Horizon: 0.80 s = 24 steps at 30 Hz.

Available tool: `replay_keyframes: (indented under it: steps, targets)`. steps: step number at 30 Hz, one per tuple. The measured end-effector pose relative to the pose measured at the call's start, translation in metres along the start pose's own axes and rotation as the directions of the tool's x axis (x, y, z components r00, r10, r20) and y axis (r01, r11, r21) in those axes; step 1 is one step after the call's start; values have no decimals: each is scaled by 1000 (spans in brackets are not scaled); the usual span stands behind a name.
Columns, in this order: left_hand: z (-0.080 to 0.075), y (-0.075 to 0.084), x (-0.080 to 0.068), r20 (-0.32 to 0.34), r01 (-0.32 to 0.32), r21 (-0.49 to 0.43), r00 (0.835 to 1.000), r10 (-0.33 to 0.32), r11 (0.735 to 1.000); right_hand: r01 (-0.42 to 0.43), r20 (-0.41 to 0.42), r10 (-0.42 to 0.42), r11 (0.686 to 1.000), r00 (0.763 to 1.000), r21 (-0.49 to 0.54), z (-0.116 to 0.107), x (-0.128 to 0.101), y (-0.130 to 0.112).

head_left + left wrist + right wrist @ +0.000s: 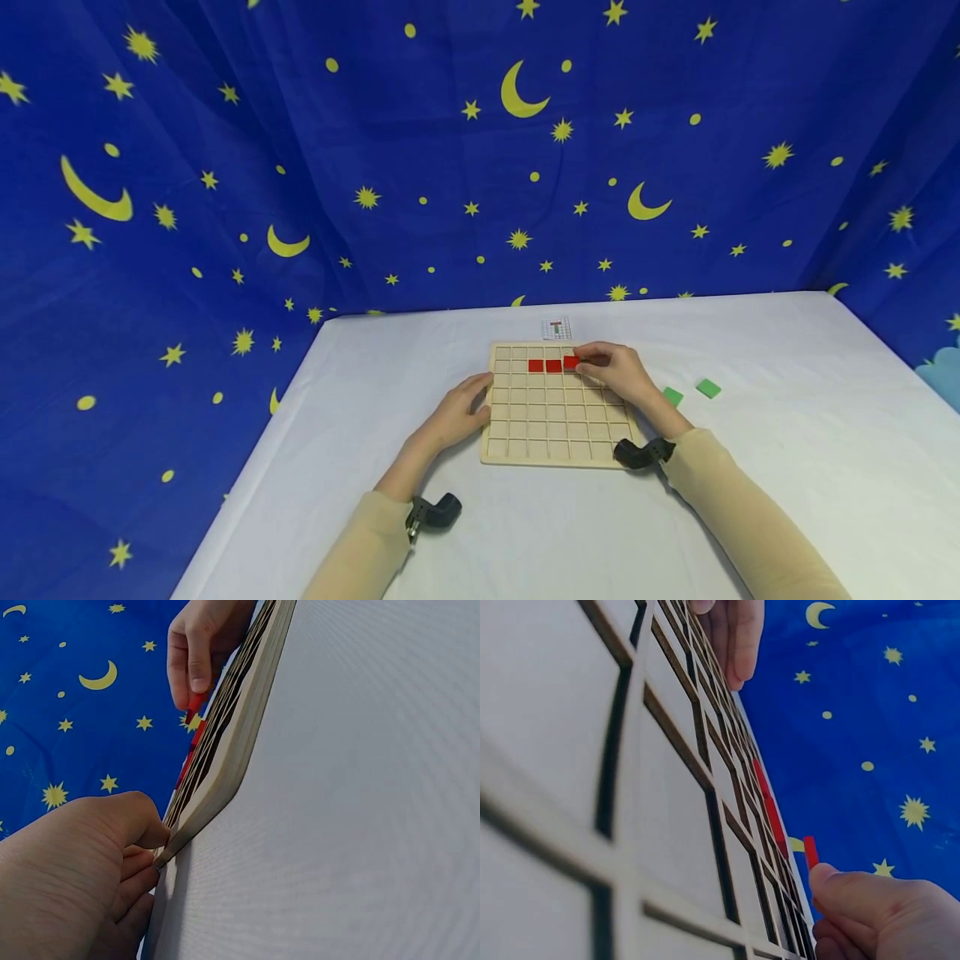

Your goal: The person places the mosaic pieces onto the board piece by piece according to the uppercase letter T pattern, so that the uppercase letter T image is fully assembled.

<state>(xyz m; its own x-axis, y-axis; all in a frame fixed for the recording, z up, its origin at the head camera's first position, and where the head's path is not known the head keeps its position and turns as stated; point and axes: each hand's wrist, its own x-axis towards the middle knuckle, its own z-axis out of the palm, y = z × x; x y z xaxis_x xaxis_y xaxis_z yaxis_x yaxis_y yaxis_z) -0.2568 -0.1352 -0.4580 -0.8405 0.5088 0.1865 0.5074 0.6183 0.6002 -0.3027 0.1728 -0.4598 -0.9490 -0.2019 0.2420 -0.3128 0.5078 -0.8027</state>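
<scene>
My right hand [617, 370] pinches a red square tile [572, 362] between thumb and fingertips, over the upper part of a wooden grid board [517, 452]. In the right wrist view that held red tile [811, 852] stands tilted above the board's surface. Two more red tiles [544, 366] lie side by side in the second row from the top, just left of it. At the board's left edge, my left hand [456, 413] grips the rim; the left wrist view shows its thumb [150, 823] against the edge and the other fingers curled beside it.
Two green tiles [708, 388] lie on the white tablecloth [555, 533] right of the board, one partly behind the right forearm. A small printed grid card [557, 328] sits beyond the board's far edge. A blue star-patterned curtain [450, 150] stands behind the table.
</scene>
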Motion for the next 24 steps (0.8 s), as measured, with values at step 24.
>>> replay_keyframes:
  steps: [24]
  targets:
    - [1,-1,1,3,22,10,1000,-22,1000,114,10,-114,982,993,-148,2,0,3]
